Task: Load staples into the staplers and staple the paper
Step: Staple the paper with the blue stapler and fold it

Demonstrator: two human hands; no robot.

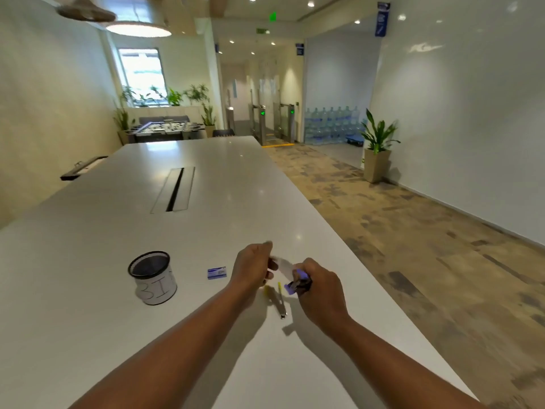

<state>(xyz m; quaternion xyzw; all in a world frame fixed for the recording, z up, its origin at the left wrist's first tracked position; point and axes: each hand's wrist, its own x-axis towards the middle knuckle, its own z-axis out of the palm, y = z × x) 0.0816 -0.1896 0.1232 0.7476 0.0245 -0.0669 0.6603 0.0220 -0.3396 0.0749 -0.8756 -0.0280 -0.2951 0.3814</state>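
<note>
On the white tabletop, the right hand grips a purple stapler while the left hand pinches paper toward it, likely for stapling.

We grip a small purple-and-black stapler, white paper slip at its mouth; below our grip lies a yellow-tipped metal stapler, opened flat.

Your left hand: raised, fingers curled, pinching at the fingertips | Your right hand: fingers wrapped in a closed grip, close beside the left | Both forearms: bare, reaching forward, converging.
</note>
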